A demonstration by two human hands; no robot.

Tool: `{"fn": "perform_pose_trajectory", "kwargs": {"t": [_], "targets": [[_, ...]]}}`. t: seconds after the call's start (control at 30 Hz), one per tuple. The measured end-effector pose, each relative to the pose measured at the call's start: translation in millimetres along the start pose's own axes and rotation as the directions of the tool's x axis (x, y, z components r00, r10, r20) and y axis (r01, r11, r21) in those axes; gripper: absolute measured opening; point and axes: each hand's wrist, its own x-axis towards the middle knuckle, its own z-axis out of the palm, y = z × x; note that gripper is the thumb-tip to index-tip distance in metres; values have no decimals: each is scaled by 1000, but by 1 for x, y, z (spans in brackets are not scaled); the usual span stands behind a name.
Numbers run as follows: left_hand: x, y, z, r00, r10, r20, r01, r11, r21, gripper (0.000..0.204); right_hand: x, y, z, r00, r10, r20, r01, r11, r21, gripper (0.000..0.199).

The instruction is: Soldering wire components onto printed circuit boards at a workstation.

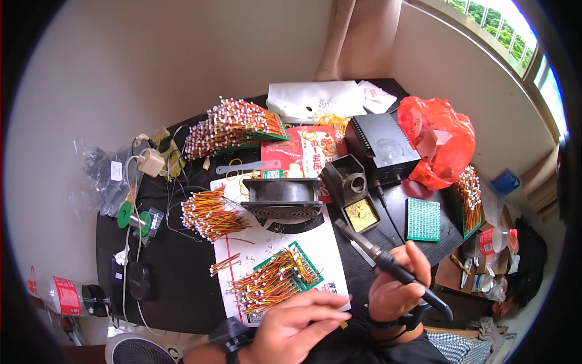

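My right hand point(397, 285) grips a black soldering iron point(388, 262) like a pen, its tip pointing up-left toward the iron stand point(351, 194) with its yellow sponge. My left hand point(297, 324) lies low over the white paper sheet point(273, 242), fingers stretched right and pinching something small that I cannot make out. Just above it lies a green circuit board point(282, 276) covered in red and yellow wires. A loose bundle of the same wires point(209, 215) lies to the left, beside a small black fan point(282, 203).
A black soldering station point(382, 145) and a red plastic bag point(439, 136) stand at the back right. A bare green board point(423, 219) lies right of the stand. More wired boards point(233, 124) sit at the back; solder spool point(130, 216) and cables at left.
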Motion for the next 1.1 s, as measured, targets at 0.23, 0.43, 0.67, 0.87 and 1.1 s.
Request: {"fn": "perform_pose_trajectory", "kwargs": {"t": [0.23, 0.43, 0.67, 0.87, 1.1], "targets": [[-32, -31, -23, 875, -170, -453, 91, 978, -190, 8, 36, 23, -6, 919, -40, 392, 211, 891, -402, 38], [-42, -41, -31, 877, -376, -299, 297, 914, -277, 6, 2, 28, -18, 986, 16, 169, 29, 965, -259, 57], [-27, -32, -38, 953, -116, -281, 142, 987, 72, 9, -26, 2, -26, 970, -111, 218, 84, 988, 129, 44], [-32, -34, -46, 938, 205, -278, -20, 836, 548, 20, -33, -16, 13, 963, -114, 243, 27, 942, 335, 26], [-11, -37, -26, 931, 347, -109, -101, 533, 840, 11, -27, -10, 4, 877, -167, 450, 79, 975, 207, 21]]}}
